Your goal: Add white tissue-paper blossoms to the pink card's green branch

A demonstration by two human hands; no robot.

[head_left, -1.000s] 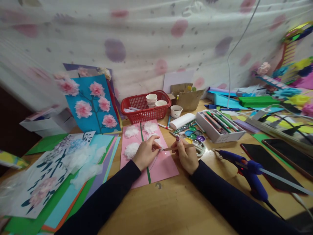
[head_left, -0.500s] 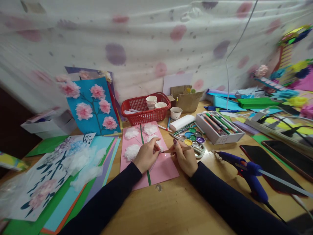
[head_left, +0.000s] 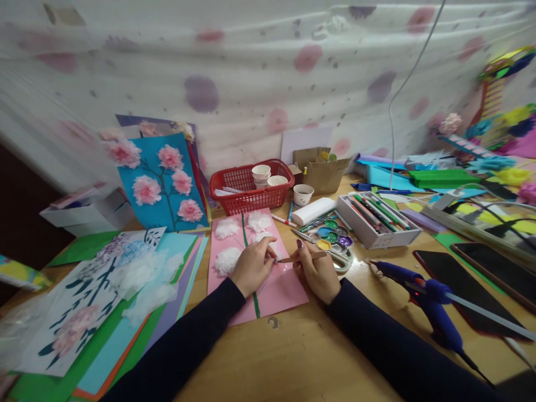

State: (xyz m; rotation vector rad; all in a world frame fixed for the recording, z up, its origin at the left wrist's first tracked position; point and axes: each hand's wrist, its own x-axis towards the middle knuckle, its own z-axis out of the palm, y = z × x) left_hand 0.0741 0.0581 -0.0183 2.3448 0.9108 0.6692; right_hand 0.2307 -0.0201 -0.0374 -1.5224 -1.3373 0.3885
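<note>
On the table lies a pink paper sheet [head_left: 282,293] with a dark green stem [head_left: 256,306] down its middle and several fluffy white flowers [head_left: 227,260] on it. My left hand [head_left: 250,267] rests over the sheet, its fingers bent and pinched together; anything between the fingertips is too small to make out. At the sheet's right edge, my right hand [head_left: 317,272] grips a slim brown pencil [head_left: 287,259]. The pencil lies nearly level, and its tip points left, right by the left fingertips.
A paint palette [head_left: 330,237], box of markers [head_left: 389,239] and red basket [head_left: 251,200] stand behind. At right are a blue glue gun [head_left: 427,290] and phone [head_left: 460,290]. Coloured papers [head_left: 113,340] and white tissue [head_left: 144,304] lie left; a blue flower picture [head_left: 163,190] leans behind.
The whole view has shifted very slightly. Both hands and the pencil keep almost the same position over the pink sheet.
</note>
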